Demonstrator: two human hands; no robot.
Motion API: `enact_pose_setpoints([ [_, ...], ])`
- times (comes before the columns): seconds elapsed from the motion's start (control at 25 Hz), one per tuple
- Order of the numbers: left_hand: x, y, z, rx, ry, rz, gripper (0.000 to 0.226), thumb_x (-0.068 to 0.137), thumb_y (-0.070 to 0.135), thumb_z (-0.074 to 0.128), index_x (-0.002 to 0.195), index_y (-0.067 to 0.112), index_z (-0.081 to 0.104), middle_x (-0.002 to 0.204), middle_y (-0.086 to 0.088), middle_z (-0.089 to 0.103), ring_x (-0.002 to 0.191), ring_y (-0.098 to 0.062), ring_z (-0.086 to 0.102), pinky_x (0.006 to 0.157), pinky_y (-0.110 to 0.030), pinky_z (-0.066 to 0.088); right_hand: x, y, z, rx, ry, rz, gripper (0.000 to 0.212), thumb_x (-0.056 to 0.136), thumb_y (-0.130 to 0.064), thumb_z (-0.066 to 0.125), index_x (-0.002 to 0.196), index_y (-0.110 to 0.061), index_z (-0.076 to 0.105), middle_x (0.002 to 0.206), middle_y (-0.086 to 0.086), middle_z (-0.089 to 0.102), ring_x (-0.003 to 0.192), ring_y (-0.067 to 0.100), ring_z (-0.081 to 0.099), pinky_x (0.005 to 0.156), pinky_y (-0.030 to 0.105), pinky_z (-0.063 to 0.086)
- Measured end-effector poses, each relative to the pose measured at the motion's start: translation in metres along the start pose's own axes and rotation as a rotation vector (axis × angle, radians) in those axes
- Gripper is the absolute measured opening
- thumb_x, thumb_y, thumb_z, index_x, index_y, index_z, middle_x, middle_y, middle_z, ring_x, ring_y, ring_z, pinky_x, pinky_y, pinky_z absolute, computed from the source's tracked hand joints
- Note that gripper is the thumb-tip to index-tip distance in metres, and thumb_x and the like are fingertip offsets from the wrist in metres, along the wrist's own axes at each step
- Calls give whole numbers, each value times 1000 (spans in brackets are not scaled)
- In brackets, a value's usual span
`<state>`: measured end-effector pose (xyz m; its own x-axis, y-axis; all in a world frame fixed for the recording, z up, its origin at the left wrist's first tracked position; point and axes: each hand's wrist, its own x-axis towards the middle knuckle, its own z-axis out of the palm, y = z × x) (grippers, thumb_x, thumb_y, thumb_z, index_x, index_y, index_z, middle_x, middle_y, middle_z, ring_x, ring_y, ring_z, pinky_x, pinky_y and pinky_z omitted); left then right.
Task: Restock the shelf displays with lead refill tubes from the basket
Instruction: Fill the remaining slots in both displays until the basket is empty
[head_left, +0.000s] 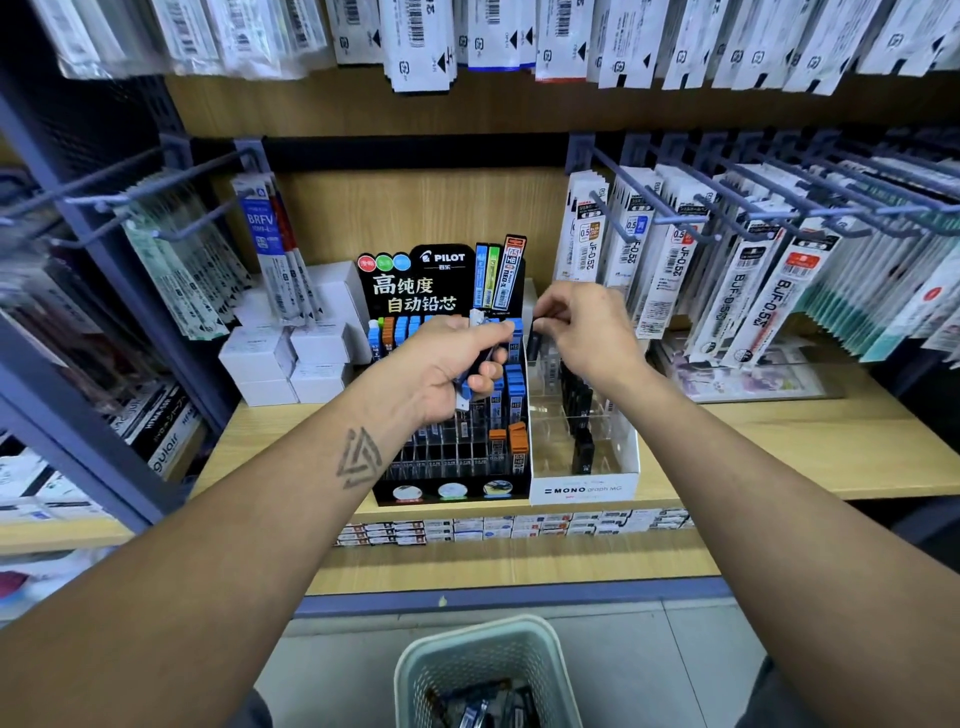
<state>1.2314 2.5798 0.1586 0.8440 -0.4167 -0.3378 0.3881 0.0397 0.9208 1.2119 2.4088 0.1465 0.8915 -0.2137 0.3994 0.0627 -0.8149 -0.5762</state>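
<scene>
Basket (415, 670) of lead refill tubes (480, 709), MONO box (584, 488) — few black tubes (582, 452)

I see white boxes (291, 353) stacked on the wooden shelf (779, 447), far left, some piled two high. Hanging from blue hooks (727, 208) on the right are rows of pen refill packs (675, 270), labels reading JF-0.5 and BJF-0.5. On the left, more packs (275, 249) on pegs, one marked BRFV. Across the top, white packs (415, 47) with barcodes hang in a row. Right on the shelf lies a flat printed sheet (748, 374), possibly stickers, too blurred to tell. Price labels (519, 525) line the shelf's near edge. Grey floor (701, 665) below.
</scene>
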Motion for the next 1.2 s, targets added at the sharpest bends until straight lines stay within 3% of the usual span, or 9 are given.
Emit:
enact_pose_setpoints([
  [0.08, -1, 0, -1, 0, 1, 3, 10, 97, 10, 64, 98, 4, 56, 66, -6, 51, 45, -10, 38, 33, -17, 27, -1, 0, 3, -31, -20, -12, 10, 90, -10, 73, 92, -20, 73, 88, -2, 73, 83, 17, 68, 81, 38, 58],
  [0.24, -2, -1, 0, 7, 6, 1, 12, 97, 10, 64, 103, 3, 57, 66, -6, 52, 45, -10, 39, 33, -18, 28, -1, 2, 6, -132, 6, -18, 12, 94, -12, 69, 101, -20, 73, 96, 2, 73, 89, 21, 68, 77, 34, 55],
  [0.44, -4, -2, -1, 8, -22, -46, 12, 99, 15, 63, 99, 3, 60, 67, -6, 52, 45, -10, 39, 32, -17, 29, 5, 5, 19, -202, -28, -50, 19, 91, -8, 70, 105, -20, 76, 108, 3, 70, 97, 23, 66, 87, 41, 56],
  [0.64, -10, -3, -2, -61, -72, -112, 15, 100, 12, 54, 104, -1, 59, 67, -8, 54, 47, -10, 40, 32, -17, 31, 7, 4, 9, -203, 5, -35, 18, 95, -9, 65, 107, -14, 77, 112, 2, 69, 100, 20, 64, 91, 32, 54],
  [0.76, -13, -4, -2, -73, -133, -115, 16, 100, 9, 53, 111, -3, 58, 72, -12, 60, 49, -11, 41, 33, -17, 32, 0, -8, -11, 49, 46, 104, 17, 96, -10, 63, 105, -16, 76, 103, -5, 70, 86, 7, 61, 76, 7, 46],
  [0.8, -14, -4, -1, -71, -164, -114, 17, 101, 8, 53, 113, -3, 57, 73, -14, 61, 49, -11, 42, 33, -16, 32, -4, -12, -15, 219, -3, 174, 15, 96, -11, 64, 103, -17, 76, 100, -6, 71, 85, 6, 63, 73, 8, 47],
  [0.88, -18, -6, 3, -57, -243, -114, 14, 102, 8, 52, 111, -2, 56, 75, -16, 62, 50, -11, 41, 33, -16, 31, -13, -19, -22, 579, -209, 297, 13, 95, -12, 66, 103, -12, 76, 97, 0, 75, 86, 14, 67, 78, 24, 54],
  [1.0, -23, -12, 11, 8, -345, -103, 8, 101, 5, 53, 108, 5, 58, 79, -18, 63, 55, -13, 41, 33, -16, 31, -31, -25, -27, 849, -458, 392, 11, 94, -6, 66, 95, -4, 77, 88, 12, 76, 74, 25, 63, 63, 33, 51],
  [1.2, -23, -17, 14, 107, -385, -84, 6, 98, 5, 60, 98, 0, 61, 84, -20, 64, 51, -12, 45, 33, -16, 31, -36, -13, -35, 936, -383, 458, 14, 86, 2, 71, 100, 5, 74, 92, 20, 74, 82, 27, 68, 76, 35, 57],
])
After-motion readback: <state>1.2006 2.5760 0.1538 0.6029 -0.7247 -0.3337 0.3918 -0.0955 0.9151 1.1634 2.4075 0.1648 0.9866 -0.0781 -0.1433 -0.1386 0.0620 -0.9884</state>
